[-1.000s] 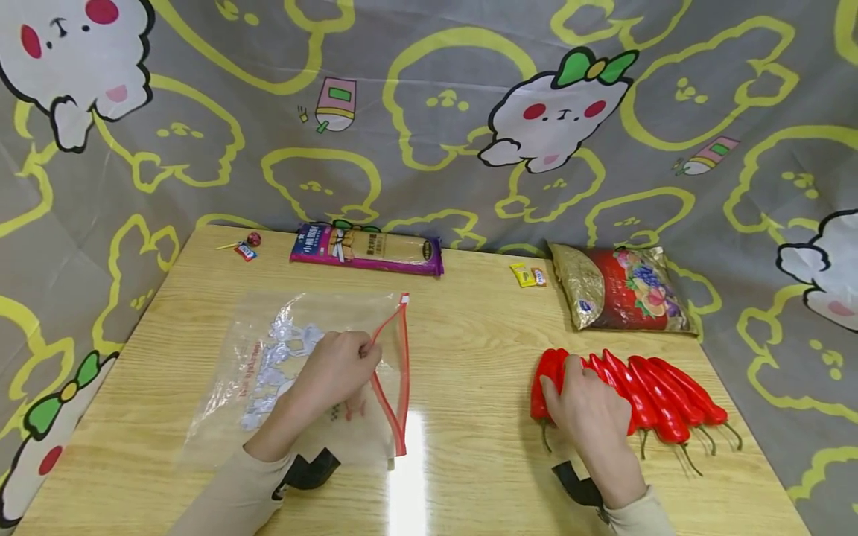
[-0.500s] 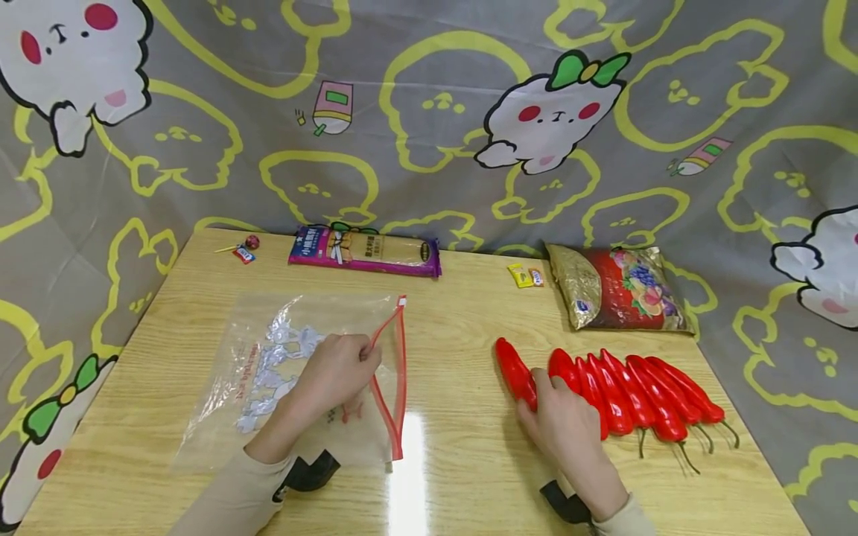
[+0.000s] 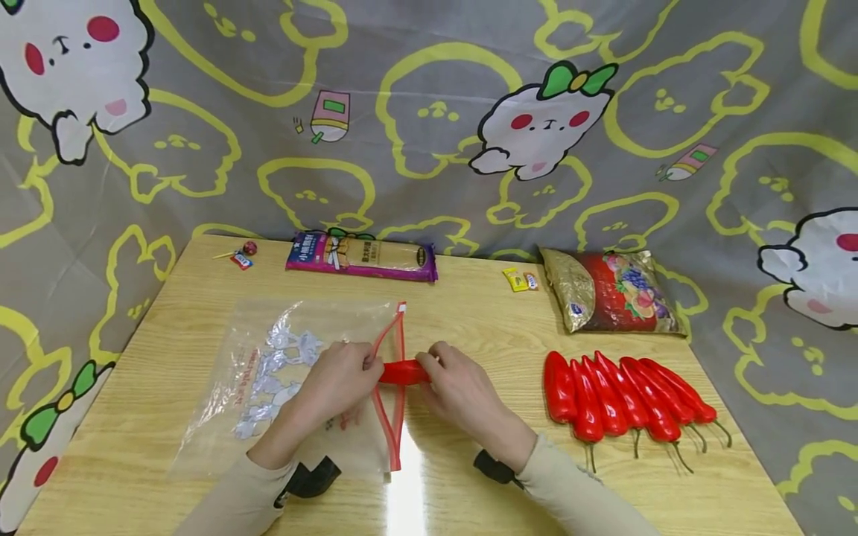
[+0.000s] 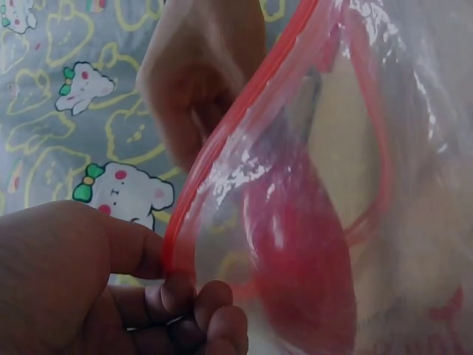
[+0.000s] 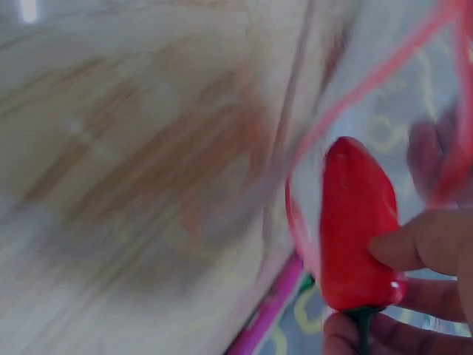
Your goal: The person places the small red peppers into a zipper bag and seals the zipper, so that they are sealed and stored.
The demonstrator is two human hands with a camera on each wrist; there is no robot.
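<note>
A clear zip bag [image 3: 221,417] with a red zip edge lies on the table, its mouth spread apart towards the right. My left hand [image 3: 342,380] pinches the red edge of that mouth between thumb and fingers, as the left wrist view also shows. By its stem end, my right hand [image 3: 462,387] grips a red chili pepper [image 5: 358,222]. The pepper's tip points left and lies within the bag's opening; through the clear film it shows in the left wrist view. Further right, several red peppers [image 3: 613,402] with dark green stems lie side by side in a row.
At the back stands a purple-edged noodle packet [image 3: 362,257], with a lollipop [image 3: 249,248] and a small wrapped candy [image 3: 241,260] to its left. Two small candy packets [image 3: 519,280] lie beside a gold and red bag [image 3: 610,290]. A patterned cloth [image 3: 429,149] hangs behind the table.
My right hand has taken one pepper from the left end of the row and carried it left into the bag's mouth. My left hand keeps its pinch on the bag's edge.
</note>
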